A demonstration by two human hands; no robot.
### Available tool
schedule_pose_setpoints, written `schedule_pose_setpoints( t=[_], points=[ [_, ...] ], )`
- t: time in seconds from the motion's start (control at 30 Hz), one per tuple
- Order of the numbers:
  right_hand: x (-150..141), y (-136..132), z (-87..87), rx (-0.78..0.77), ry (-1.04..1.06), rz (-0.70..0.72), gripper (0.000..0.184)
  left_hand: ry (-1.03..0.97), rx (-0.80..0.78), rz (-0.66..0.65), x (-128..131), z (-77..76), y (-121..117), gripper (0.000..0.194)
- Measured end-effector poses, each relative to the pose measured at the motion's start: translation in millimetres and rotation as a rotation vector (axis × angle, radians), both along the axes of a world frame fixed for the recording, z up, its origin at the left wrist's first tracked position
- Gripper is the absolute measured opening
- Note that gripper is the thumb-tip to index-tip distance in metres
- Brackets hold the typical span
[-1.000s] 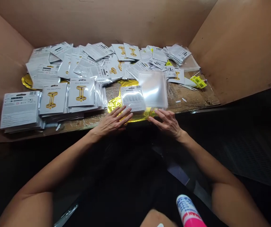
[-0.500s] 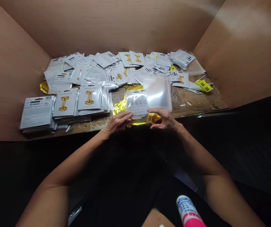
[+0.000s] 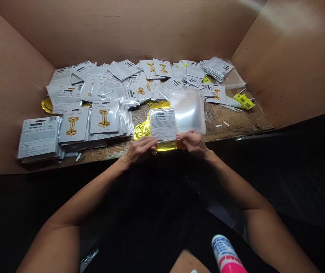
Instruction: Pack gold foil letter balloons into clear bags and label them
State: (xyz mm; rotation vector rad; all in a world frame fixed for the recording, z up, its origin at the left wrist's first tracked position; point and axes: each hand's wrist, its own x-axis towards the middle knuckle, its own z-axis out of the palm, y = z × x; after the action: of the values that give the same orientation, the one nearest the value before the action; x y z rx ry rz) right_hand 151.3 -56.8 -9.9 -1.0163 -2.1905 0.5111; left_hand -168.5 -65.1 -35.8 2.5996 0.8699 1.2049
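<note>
My count along the shelf
I see three front stacks of packets (image 3: 39, 138), one single packet (image 3: 163, 125), two lots of clear sleeves (image 3: 187, 113), three white scraps (image 3: 78, 156), one tube (image 3: 225, 252).

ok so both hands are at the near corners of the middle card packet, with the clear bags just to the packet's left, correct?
Wrong side: the head view shows the clear bags just to the right of the card packet. The rest holds: left hand and right hand are at its near corners.
</note>
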Motion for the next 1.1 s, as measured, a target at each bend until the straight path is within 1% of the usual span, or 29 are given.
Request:
schedule_pose_setpoints(
  t=[0.03, 0.07, 0.13, 0.17, 0.2, 0.27, 0.37, 0.4, 0.43, 0.5, 0.57, 0.67, 0.73, 0.83, 0.93, 1.0, 1.1],
  points=[
    [-6.6, 1.4, 2.8, -0.050, 0.027, -0.104, 0.031, -0.051, -0.058, 0.102, 4.1, 3.0, 3.2, 0.025],
    [-13.5, 3.3, 5.3, -0.085, 0.047, -0.221, 0.033, -0.097, -0.125, 0.209, 8.0, 6.5, 7.0, 0.032],
    [-26.7, 8.1, 9.1, -0.109, 0.073, -0.443, 0.035, -0.170, -0.256, 0.379, 14.0, 13.9, 14.2, 0.046],
    [-32.3, 10.7, 10.2, -0.100, 0.083, -0.519, 0.035, -0.202, -0.299, 0.428, 15.6, 17.1, 16.6, 0.050],
    [-36.7, 13.2, 10.7, -0.083, 0.090, -0.557, 0.036, -0.227, -0.320, 0.444, 16.2, 19.6, 17.7, 0.051],
    [-42.0, 17.2, 10.2, -0.046, 0.104, -0.538, 0.037, -0.222, -0.292, 0.383, 15.3, 21.4, 15.7, 0.052],
    [-41.2, 19.5, 7.8, -0.019, 0.125, -0.436, 0.035, -0.045, -0.149, 0.204, 12.7, 15.0, 6.9, 0.073],
    [-39.1, 19.4, 7.0, -0.008, 0.127, -0.411, 0.034, 0.013, -0.094, 0.175, 12.2, 11.0, 4.2, 0.072],
    [-36.3, 19.0, 6.1, 0.005, 0.123, -0.388, 0.033, 0.048, -0.043, 0.174, 12.0, 6.7, 1.9, 0.064],
    [-29.9, 17.9, 3.9, 0.045, 0.103, -0.338, 0.033, 0.054, 0.030, 0.198, 12.8, -1.2, -1.3, 0.041],
    [-23.9, 16.7, 0.4, 0.093, 0.081, -0.291, 0.034, 0.027, 0.033, 0.219, 15.1, -5.5, -4.3, 0.029],
    [-19.9, 15.1, -5.3, 0.139, 0.064, -0.243, 0.035, -0.047, -0.068, 0.272, 21.1, -3.4, -11.1, 0.025],
    [-22.7, 14.5, -6.7, 0.130, 0.068, -0.272, 0.037, -0.145, -0.172, 0.362, 25.9, 1.4, -15.0, 0.026],
    [-34.6, 16.9, -2.7, 0.036, 0.106, -0.381, 0.039, -0.265, -0.347, 0.555, 32.5, 7.5, -12.4, 0.033],
    [-48.8, 24.7, 4.2, -0.077, 0.076, -0.511, 0.039, -0.312, -0.479, 0.719, 37.9, 10.1, 0.7, 0.038],
    [-56.0, 31.8, 6.9, -0.112, -0.022, -0.589, 0.037, -0.315, -0.520, 0.785, 40.1, 11.4, 10.3, 0.038],
    [-63.5, 42.0, 9.1, -0.160, -0.182, -0.635, 0.030, -0.284, -0.597, 0.817, 40.3, 14.8, 18.9, 0.043]
  ],
)
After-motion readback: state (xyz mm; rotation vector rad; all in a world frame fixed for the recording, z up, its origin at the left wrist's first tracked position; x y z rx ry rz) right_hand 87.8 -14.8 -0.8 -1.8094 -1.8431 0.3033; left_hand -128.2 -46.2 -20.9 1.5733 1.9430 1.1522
